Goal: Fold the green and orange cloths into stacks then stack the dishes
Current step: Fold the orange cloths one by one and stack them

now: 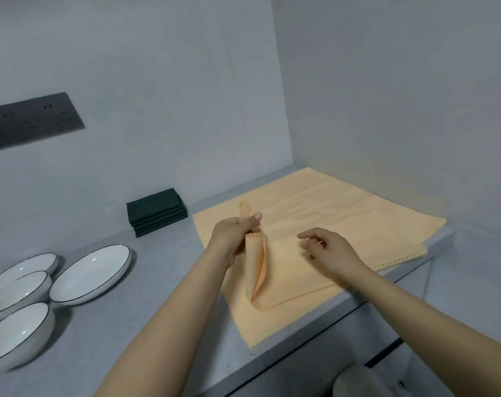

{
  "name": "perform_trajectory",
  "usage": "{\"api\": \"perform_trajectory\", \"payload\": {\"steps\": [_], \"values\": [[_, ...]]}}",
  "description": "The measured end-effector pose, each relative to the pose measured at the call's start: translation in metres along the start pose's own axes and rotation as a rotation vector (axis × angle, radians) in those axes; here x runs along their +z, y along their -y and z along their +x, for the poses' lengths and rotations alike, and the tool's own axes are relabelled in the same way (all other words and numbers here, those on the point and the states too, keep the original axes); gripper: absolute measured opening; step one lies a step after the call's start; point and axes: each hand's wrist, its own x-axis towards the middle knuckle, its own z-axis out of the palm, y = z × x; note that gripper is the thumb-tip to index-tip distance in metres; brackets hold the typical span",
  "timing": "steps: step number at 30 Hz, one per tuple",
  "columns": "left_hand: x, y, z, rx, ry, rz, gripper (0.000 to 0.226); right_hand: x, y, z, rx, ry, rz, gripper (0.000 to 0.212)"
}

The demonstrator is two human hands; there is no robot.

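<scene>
A smooth grey matte countertop (146, 285) fills the lower frame, and flat pale-orange woven cloths with pinked edges (323, 213) spread across its centre-right. At lower left lie glossy white round dishes with thin dark rims (90, 275), and above them, by the wall, a squared stack of folded dark-green cloths (156, 212). At centre, the left hand (233, 234) clamps its fingers round a lifted orange cloth fold (255, 270), while the right hand (328, 249) hovers beside it, fingers loosely curled and holding nothing.

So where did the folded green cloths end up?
In the head view, the green cloths sit stacked against the back wall, left of the spread orange cloths and behind the white dishes.
</scene>
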Motion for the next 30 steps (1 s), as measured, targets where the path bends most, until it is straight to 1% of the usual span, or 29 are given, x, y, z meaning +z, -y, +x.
{"api": "perform_trajectory", "payload": {"steps": [3,6,9,12,15,17,19,21,22,24,26,27,28,30], "values": [[0.03,0.008,0.002,0.034,-0.019,0.072,0.027,-0.017,-0.007,-0.004,0.034,-0.08,0.066,0.019],[0.059,0.02,0.005,0.048,-0.031,0.112,0.031,-0.023,-0.019,-0.008,0.073,-0.058,0.068,0.018],[0.078,0.033,0.006,0.067,-0.057,0.143,0.028,-0.024,-0.022,-0.012,0.071,-0.049,0.104,0.018],[0.094,0.045,0.009,0.029,-0.034,0.158,0.028,-0.027,-0.022,-0.013,0.07,-0.06,0.116,0.02],[0.101,0.052,0.007,0.009,-0.031,0.124,0.029,-0.026,-0.023,-0.014,0.081,-0.034,0.078,0.019],[0.096,0.054,0.006,0.08,-0.06,0.104,0.024,-0.026,-0.026,-0.013,0.081,-0.004,0.03,0.018],[0.083,0.057,0.007,0.255,-0.142,0.252,0.017,-0.026,-0.028,-0.011,0.062,0.031,-0.014,0.022],[0.066,0.063,0.009,0.414,-0.215,0.53,0.023,-0.026,-0.03,-0.01,0.058,0.059,-0.053,0.027],[0.06,0.066,0.01,0.446,-0.21,0.693,0.028,-0.027,-0.03,-0.01,0.051,0.064,-0.078,0.029],[0.052,0.073,0.014,0.406,-0.106,0.958,0.043,-0.026,-0.03,-0.011,0.033,0.069,-0.11,0.031],[0.05,0.08,0.015,0.324,0.058,1.082,0.055,-0.024,-0.03,-0.012,0.01,0.07,-0.119,0.031],[0.052,0.084,0.015,0.294,0.115,1.125,0.058,-0.024,-0.03,-0.013,0.0,0.071,-0.125,0.031],[0.054,0.088,0.015,0.275,0.15,1.176,0.06,-0.023,-0.03,-0.014,-0.006,0.069,-0.132,0.03],[0.056,0.093,0.016,0.257,0.17,1.277,0.063,-0.022,-0.03,-0.015,-0.016,0.073,-0.156,0.028]]}}
